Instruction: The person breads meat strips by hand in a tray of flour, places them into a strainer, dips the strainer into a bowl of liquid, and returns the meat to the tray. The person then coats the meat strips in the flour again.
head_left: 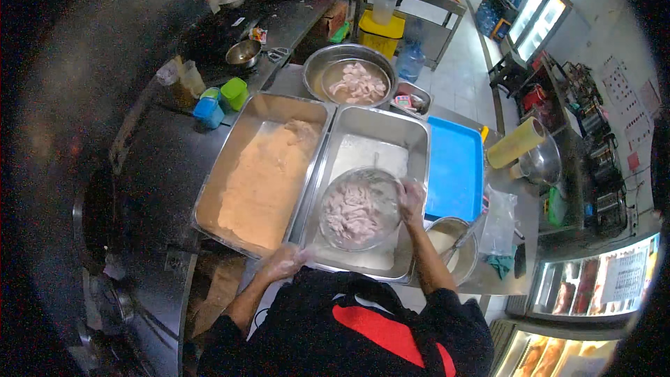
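A round metal bowl or sieve [382,227], which of the two I cannot tell, holds pale raw meat strips [352,213]. It sits in the steel pan of white powder [370,157]. My right hand [412,197] is closed on its right rim. Low at the near edge, by the corner where two pans meet, is my left hand [285,262], whitened with powder and slightly blurred; its fingers do not show clearly. Left of the white powder stands a deep steel pan of orange-tan powder [262,174].
Beyond the pans stands a large metal basin [313,84] with meat in liquid. To the right lie a blue tray [453,167], a pot of pale liquid [467,262], a yellowish film roll [516,143] and a plastic bag [499,220]. Plastic containers [235,92] stand left.
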A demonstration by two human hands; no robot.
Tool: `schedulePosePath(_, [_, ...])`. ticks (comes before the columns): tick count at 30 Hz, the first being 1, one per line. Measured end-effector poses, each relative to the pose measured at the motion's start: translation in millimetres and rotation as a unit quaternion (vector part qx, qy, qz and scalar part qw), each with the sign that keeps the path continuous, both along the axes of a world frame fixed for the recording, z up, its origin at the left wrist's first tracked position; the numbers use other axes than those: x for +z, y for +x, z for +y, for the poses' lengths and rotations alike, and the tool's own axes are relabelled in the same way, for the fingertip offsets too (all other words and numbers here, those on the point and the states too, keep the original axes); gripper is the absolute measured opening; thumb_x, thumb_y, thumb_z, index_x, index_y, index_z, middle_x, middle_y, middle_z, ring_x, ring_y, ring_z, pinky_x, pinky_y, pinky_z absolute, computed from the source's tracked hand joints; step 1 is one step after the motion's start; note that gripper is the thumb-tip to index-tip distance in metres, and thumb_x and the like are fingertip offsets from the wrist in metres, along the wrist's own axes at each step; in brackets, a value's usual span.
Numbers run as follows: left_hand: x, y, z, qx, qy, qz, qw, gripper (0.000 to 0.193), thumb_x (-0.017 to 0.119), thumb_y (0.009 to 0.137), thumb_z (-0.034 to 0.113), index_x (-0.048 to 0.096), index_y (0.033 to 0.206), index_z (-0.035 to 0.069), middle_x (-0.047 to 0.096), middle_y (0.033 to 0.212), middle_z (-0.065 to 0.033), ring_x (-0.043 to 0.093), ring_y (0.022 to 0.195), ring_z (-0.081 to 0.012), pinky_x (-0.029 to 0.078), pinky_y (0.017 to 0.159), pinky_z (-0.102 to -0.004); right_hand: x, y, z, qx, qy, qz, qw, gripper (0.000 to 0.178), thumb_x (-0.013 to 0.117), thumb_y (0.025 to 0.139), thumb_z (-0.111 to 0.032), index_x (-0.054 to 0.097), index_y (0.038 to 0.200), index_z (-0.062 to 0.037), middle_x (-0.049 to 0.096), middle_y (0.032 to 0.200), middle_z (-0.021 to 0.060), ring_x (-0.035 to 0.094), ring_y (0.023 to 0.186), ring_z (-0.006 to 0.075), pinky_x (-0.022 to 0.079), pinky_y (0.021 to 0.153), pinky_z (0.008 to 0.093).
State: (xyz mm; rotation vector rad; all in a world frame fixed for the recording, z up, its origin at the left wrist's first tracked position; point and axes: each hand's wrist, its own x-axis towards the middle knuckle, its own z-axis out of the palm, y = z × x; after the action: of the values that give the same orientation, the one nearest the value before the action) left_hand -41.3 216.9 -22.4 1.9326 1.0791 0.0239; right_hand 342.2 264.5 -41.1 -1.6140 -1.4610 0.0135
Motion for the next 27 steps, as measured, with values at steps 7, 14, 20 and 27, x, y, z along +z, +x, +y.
schedulePosePath(7, [-45, -11, 19, -0.062, 0.004, 0.051, 0.997, 0.053, 0.041, 0.094, 0.047, 0.063, 0.091, -0.001, 0.061, 0.082, -0.0277, 0.060, 0.077, -0.0415, 0.045, 0.073, -0.0480, -80, 9, 16, -0.071, -0.063, -0.085, 0.992, 0.019, 0.064, 0.082, -0.022, 0.066, 0.082, -0.0034, 0.062, 0.079, 0.0175, 0.059, 0.074, 0.0343, 0.046, 0.067, 0.0430])
schedulePosePath(14, [-1, 1, 12, -0.070, 0.028, 0.043, 0.996, 0.049, 0.043, 0.093, 0.046, 0.065, 0.091, 0.002, 0.064, 0.086, -0.0245, 0.061, 0.078, -0.0400, 0.045, 0.073, -0.0472, -7, -11, -23, -0.106, 0.031, 0.057, 0.992, 0.026, 0.065, 0.083, -0.024, 0.061, 0.073, -0.0001, 0.059, 0.069, 0.0177, 0.057, 0.066, 0.0352, 0.044, 0.063, 0.0438])
schedulePosePath(20, [22, 4, 25, -0.016, -0.052, 0.080, 0.995, 0.063, 0.039, 0.092, 0.055, 0.063, 0.086, -0.002, 0.063, 0.079, -0.0250, 0.060, 0.076, -0.0401, 0.045, 0.070, -0.0477, -16, -2, -17, -0.104, -0.034, 0.033, 0.993, 0.027, 0.061, 0.087, -0.025, 0.061, 0.078, 0.0002, 0.059, 0.073, 0.0194, 0.057, 0.070, 0.0373, 0.044, 0.065, 0.0436])
schedulePosePath(27, [23, 17, 30, -0.055, -0.135, 0.154, 0.977, 0.052, 0.039, 0.094, 0.046, 0.062, 0.097, 0.000, 0.063, 0.091, -0.0249, 0.061, 0.085, -0.0398, 0.045, 0.071, -0.0491, -33, 5, -27, -0.133, -0.172, 0.017, 0.976, 0.026, 0.061, 0.085, -0.025, 0.059, 0.085, 0.0014, 0.059, 0.078, 0.0200, 0.057, 0.074, 0.0377, 0.044, 0.066, 0.0448])
